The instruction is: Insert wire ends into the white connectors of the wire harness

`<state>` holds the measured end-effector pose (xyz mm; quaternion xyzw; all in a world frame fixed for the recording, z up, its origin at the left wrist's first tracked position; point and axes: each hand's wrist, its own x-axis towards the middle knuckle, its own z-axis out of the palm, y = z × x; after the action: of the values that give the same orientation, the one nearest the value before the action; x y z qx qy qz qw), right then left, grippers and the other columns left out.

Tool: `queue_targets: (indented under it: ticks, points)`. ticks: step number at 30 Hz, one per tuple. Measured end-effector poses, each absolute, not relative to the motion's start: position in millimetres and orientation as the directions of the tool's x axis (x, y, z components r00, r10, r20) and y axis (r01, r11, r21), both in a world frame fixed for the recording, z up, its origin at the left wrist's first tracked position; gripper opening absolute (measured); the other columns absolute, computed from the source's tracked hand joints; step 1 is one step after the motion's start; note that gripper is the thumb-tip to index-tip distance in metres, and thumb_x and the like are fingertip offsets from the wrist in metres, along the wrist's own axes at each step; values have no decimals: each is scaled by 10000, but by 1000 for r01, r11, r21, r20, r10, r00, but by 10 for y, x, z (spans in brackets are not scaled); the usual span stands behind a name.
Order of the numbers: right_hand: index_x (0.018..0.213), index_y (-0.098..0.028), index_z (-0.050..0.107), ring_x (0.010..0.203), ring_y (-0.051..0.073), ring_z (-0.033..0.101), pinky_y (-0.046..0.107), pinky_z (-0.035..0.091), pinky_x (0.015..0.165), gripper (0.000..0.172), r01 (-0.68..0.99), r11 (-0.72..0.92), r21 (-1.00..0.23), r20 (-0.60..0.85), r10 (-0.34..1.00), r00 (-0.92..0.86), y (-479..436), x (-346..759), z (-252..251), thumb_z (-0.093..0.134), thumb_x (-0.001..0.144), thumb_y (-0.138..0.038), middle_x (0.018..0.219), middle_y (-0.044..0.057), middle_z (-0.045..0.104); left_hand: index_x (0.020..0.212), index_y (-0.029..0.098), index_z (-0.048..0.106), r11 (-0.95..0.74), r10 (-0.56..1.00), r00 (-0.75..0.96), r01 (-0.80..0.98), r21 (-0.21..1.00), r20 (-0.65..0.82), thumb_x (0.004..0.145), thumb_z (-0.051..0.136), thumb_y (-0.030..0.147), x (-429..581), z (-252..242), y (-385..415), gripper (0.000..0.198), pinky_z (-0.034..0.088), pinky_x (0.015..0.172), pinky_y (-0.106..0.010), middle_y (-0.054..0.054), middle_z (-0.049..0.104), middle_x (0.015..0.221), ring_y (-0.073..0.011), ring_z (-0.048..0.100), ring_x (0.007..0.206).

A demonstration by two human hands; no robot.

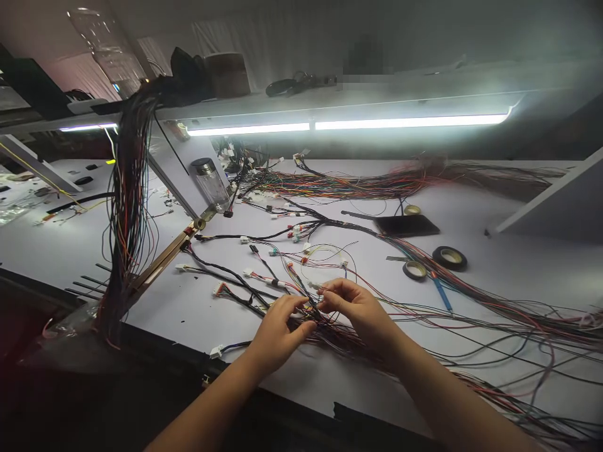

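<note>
My left hand (279,329) hovers at a wire harness (325,336), thumb and fingers apart, with dark wires in the gap between them. Close beside it, my right hand (360,307) pinches thin wire near a small pale connector (314,286). Black-taped branches fan out to the left of my hands. One ends in a red-and-white connector (219,289), another in a white connector (217,351). A second taped harness (346,224) lies farther back, with small red, white and green plugs at its tips. My right fingertips partly cover the wire they hold.
Tape rolls (450,257) and a blue pen-like tool (441,292) lie to the right. Behind them is a dark flat pad (407,225). A glass jar (210,182) stands back left. Hanging wires (132,188) drape from the shelf, which carries a lit tube (409,122).
</note>
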<state>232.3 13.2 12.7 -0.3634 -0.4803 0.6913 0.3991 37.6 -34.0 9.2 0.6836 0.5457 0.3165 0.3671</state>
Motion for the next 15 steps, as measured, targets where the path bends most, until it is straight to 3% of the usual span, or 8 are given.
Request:
queue_targets:
  ticks: [2,6,10,15]
  points:
    - [835,-210,669,786,159,610,315,496,769,219,-161,-138,-977,-52,892,-450,129,2295,180,704,794,-423,896,11,589,1060,263,688,-79,979,202,452,888,-15,834,633,388,428,150,-291,264,424,870,-353,-67,652,1007,-247,564,969]
    - [934,-232,733,867,173,581,307,487,787,218,-67,-58,-996,-21,892,-451,145,2279,206,671,821,-407,939,27,561,826,209,702,95,972,179,281,955,-149,842,614,430,458,165,-239,239,433,778,-309,-44,654,858,-209,581,842]
    - [1125,-226,673,826,175,605,356,474,835,371,-4,-157,-988,-146,927,-347,180,2353,141,650,826,-446,892,22,624,824,171,648,314,948,81,-76,946,-308,816,653,433,401,70,-228,262,449,759,-284,-36,660,824,-171,597,786]
    - [1121,-210,623,787,171,627,365,493,812,396,-131,-222,-966,-174,936,-307,200,2484,33,672,807,-446,857,4,600,815,157,619,401,915,80,-275,874,-395,784,707,380,326,41,-187,242,464,766,-274,-25,646,834,-138,609,746]
